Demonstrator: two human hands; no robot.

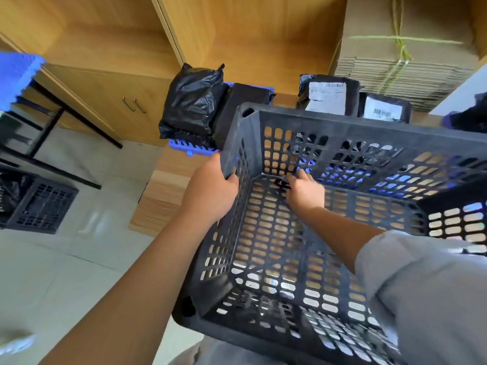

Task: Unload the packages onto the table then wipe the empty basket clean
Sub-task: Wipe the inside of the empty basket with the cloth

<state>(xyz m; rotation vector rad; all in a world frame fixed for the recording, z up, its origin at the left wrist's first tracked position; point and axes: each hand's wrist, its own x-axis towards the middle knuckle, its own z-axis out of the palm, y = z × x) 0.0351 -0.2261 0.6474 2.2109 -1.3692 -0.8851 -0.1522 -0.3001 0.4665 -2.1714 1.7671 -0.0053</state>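
Observation:
A black perforated plastic basket (369,127) fills the right half of the head view, tilted toward me, with no packages inside. My left hand (210,188) grips its left rim. Deep inside at the far corner of the floor, my right hand (304,191) holds a small dark thing (282,183); what it is I cannot tell. Black packages lie on the wooden table (168,196) behind the basket: a bulky bag (192,101), a dark flat one (242,106), and two with white labels (328,94) (383,109).
A blue tray (189,148) sits under the left packages. A stack of flat cardboard (411,48) tied with string stands at the back right. On the tiled floor at left are another black crate (39,204) and a black-legged table (66,133). Wooden cabinets stand behind.

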